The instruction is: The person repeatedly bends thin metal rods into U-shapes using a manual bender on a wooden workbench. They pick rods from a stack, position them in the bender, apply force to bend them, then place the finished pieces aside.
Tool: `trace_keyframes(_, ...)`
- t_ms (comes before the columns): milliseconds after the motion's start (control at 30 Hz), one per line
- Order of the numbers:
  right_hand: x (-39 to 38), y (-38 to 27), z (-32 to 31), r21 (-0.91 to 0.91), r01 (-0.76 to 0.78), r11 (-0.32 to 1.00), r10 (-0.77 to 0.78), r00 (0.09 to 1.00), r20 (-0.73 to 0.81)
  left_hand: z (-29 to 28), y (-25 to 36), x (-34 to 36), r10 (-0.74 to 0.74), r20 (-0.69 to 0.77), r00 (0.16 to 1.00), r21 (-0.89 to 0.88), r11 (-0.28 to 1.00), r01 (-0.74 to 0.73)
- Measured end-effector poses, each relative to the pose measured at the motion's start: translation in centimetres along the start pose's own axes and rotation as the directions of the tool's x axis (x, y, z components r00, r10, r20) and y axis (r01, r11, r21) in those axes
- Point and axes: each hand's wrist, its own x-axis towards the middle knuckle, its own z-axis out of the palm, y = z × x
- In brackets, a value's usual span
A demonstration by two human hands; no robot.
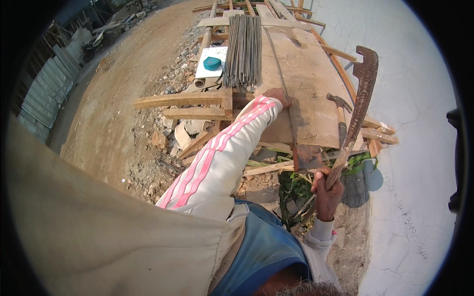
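My left hand (277,96) is closed around a long thin steel rod (274,54) lying along the brown plywood board (316,74). Near the board's front end, the rod reaches a dark rusty metal piece (307,158). My right hand (326,193) grips the shaft of a long rusty iron bar tool (359,111), raised upright at the right with its notched, hooked head at the top. A claw hammer (339,103) lies on the board's right side. A bundle of straight steel rods (242,49) rests left of the board.
A teal round object (212,63) sits on a white square sheet (203,73). Timber pieces (182,100) jut left over rubble (168,140). A white wall (405,148) runs along the right. A dirt path (113,98) runs at the left. Green plants (289,192) grow below the board.
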Motion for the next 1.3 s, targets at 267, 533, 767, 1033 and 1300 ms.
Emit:
trace_keyframes(267,-2.5,-1.9,-5.5,0.015,-0.152,0.988,0.153,0.983,-0.105,1.5,-0.9,0.0,0.05,0.333,0.942,-0.736,0.638,0.226)
trace_keyframes(533,-1.1,0.4,-6.8,-0.073,-0.314,0.947,0.315,0.949,0.005,6.9,3.4,-19.3,0.527,0.323,0.786,-0.945,0.131,0.301)
trace_keyframes(767,-5.5,4.1,-5.8,-0.167,-0.513,0.842,0.521,0.854,0.002,9.8,7.0,-26.3,0.59,0.34,0.733,-0.94,0.196,0.278)
trace_keyframes(1033,-11.1,6.3,-5.4,-0.217,-0.351,0.911,0.321,0.933,-0.164,10.7,6.0,-29.3,0.671,0.191,0.716,-0.972,0.233,0.041)
trace_keyframes(1300,-15.1,6.9,-4.9,-0.294,-0.478,0.828,0.392,0.867,-0.308,10.7,4.3,-27.4,0.729,0.115,0.674,-0.947,0.285,-0.146)
